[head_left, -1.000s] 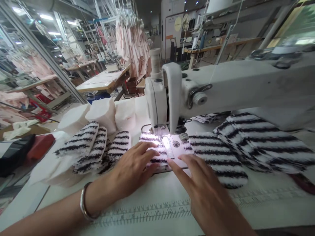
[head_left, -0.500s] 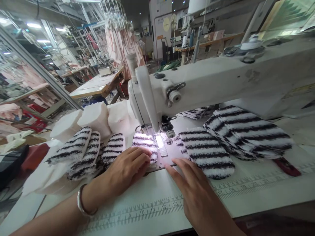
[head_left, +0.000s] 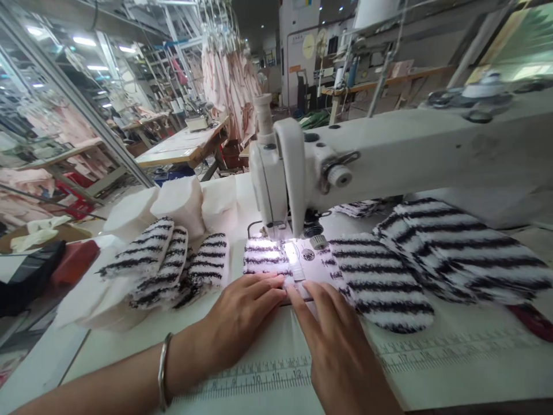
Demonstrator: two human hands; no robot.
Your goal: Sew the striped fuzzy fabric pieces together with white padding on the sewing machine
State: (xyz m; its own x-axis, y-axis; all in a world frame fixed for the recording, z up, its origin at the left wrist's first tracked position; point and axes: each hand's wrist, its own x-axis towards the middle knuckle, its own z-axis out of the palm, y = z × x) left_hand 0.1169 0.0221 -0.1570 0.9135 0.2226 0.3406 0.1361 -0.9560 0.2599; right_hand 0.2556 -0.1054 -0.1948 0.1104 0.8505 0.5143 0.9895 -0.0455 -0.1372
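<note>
My left hand [head_left: 246, 305], with a silver bangle on its wrist, lies flat with its fingertips at the front edge of a black-and-white striped fluffy fabric piece [head_left: 261, 256]. That piece lies at the lit needle area of a white sewing machine [head_left: 276, 178], just left of the metal needle plate [head_left: 298, 270]. My right hand [head_left: 334, 331] rests open at the front of the plate, its index fingertip close to my left fingertips. Nothing shows in its grip. To its right lies another striped piece [head_left: 382, 282] with a rounded end.
A thick stack of striped pieces [head_left: 466, 248] lies at right, a dark red object [head_left: 533, 323] under its edge. More striped pieces [head_left: 147, 248] and white padding stacks [head_left: 177, 202] sit at left. A printed ruler [head_left: 259, 377] runs along the table front. Pink garments [head_left: 227, 86] hang behind.
The view has swung left, so the machine and fabric appear further right. My hands have come closer together, with my left fingers lower on the striped piece, nearer its front edge.
</note>
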